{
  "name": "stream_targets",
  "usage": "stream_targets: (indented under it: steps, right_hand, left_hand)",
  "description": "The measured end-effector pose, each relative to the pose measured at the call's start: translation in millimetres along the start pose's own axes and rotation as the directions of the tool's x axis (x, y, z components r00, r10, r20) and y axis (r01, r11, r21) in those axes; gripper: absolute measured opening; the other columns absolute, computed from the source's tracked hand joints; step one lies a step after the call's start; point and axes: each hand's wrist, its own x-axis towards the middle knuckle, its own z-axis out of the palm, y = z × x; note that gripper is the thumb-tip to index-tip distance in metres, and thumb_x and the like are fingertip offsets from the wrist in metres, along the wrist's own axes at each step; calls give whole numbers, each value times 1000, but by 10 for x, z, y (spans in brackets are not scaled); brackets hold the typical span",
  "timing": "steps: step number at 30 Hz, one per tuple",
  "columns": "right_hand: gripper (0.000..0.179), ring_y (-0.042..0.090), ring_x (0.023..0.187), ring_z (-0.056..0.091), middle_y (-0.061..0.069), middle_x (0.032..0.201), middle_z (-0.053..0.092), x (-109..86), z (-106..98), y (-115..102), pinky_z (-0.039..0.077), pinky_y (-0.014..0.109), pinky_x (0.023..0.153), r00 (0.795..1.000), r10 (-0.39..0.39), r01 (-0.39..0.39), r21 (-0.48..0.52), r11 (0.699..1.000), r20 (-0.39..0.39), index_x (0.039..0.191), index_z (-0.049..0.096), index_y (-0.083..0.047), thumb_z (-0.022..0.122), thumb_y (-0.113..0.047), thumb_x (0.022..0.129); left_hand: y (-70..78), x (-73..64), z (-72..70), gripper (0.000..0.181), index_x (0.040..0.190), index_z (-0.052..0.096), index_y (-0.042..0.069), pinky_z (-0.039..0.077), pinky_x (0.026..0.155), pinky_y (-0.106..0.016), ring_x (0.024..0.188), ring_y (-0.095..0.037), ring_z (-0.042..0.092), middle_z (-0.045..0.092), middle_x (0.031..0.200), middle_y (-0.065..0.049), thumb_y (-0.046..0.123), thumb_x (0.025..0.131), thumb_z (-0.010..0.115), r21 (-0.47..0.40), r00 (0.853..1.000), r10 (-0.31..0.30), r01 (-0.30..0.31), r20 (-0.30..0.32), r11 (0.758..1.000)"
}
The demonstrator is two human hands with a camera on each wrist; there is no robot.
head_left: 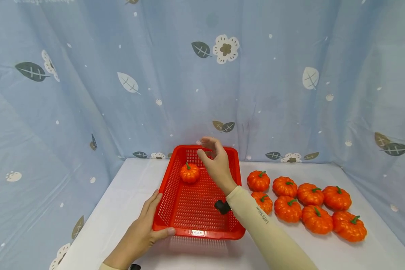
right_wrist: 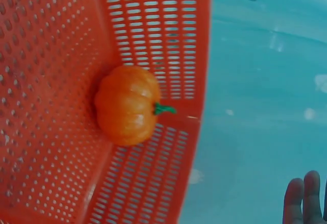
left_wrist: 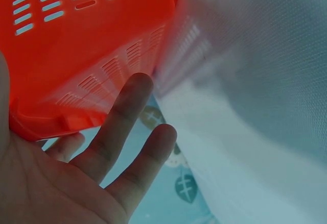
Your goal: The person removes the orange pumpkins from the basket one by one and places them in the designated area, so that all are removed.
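hand on my right (head_left: 217, 162) hangs over the red basket (head_left: 231, 233) with loose, spread fingers, holding nothing. its one pumpkin (head_left: 190, 173) sits in the far left corner, just left of that hand, stem up. my left hand (head_left: 144, 228) grips the basket's near left corner.

Bright, even light fills your head view, leaving only a soft shadow under the near edge of the red basket (head_left: 195, 210) on the white desk (head_left: 128, 195), while the curtain (head_left: 87, 75) bows outward at the frame's edges. Your left wrist view is smeared by motion blur across the basket's wall and the cloth beyond. Your right wrist view is sharper, with a cool blue cast.
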Motion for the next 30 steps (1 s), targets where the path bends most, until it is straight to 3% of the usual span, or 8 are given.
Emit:
stream_targets:
  steps: [5,9,19,21,26,28,30]
  right_hand:
    - [47,27,128,52,-2,137,56,2,112,162,45,49,104,995,86,-81,-94,992,57,139,53,-8,70,-22,97]
    - [54,32,131,48,1,143,51,-33,175,299,43,52,106,976,180,-152,-208,966,120,143,50,-11,73,-24,95]
    - [56,31,134,47,8,144,50,-83,263,584,42,46,108,940,283,-187,-407,894,190,144,51,-13,75,-21,94]
    - [59,29,134,47,8,147,48,-92,275,623,42,45,109,926,316,-191,-462,866,209,145,49,-13,75,-24,93]
    - [73,29,134,43,9,155,37,-136,288,676,44,48,107,860,428,-211,-570,794,279,152,41,-13,78,-30,91]
    - [76,31,137,41,9,159,33,-158,280,679,42,50,108,833,466,-221,-593,774,298,154,39,-14,78,-30,91]
    - [75,33,141,38,10,160,32,-173,269,690,40,53,109,819,484,-219,-612,760,308,155,38,-14,77,-29,92]
  left_hand:
    - [6,5,4,116,163,15,25,50,93,-54,126,-33,53,9,168,7,70,75,76,-6,1000,9,-9,0,1000]
    - [12,17,6,117,163,16,23,51,92,-53,125,-31,54,9,168,8,70,75,76,-7,1000,20,-20,-6,1000]
    - [18,26,9,117,163,17,23,51,92,-53,125,-30,54,11,168,5,70,74,77,0,1000,14,-14,-12,1000]
    - [16,26,10,116,163,17,23,51,92,-53,125,-30,54,11,168,6,69,74,77,3,1000,19,-19,-17,1000]
    - [15,26,15,116,163,17,23,52,92,-52,124,-30,54,11,168,7,67,74,78,6,999,23,-23,-22,1000]
    - [17,27,19,117,163,17,23,52,91,-51,124,-29,54,11,168,6,68,74,78,4,1000,18,-18,-19,1000]
    - [22,26,22,117,163,17,23,52,92,-52,124,-30,54,11,168,5,69,74,78,-1,1000,15,-15,-16,1000]
